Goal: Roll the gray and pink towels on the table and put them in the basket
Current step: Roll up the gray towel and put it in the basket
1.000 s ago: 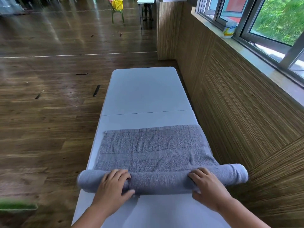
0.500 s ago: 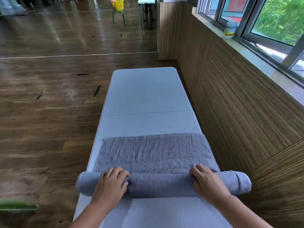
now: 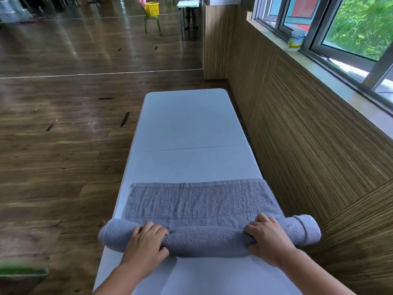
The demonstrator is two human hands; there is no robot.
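Wood-panelled wall runs along the long white folding surface (image 3: 191, 124). My left hand (image 3: 144, 241) and right hand (image 3: 268, 239) clamp the half-rolled gray terry towel (image 3: 204, 237) at its near end; uneven pushing could skew the roll off the right edge.

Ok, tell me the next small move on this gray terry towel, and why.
Probably roll it forward another turn: both the left hand and the right hand press on the rolled part of the gray terry towel, while a flat stretch lies unrolled on the white folding table.

towel (image 3: 200, 201) on table (image 3: 191, 128) | wall right | floor left
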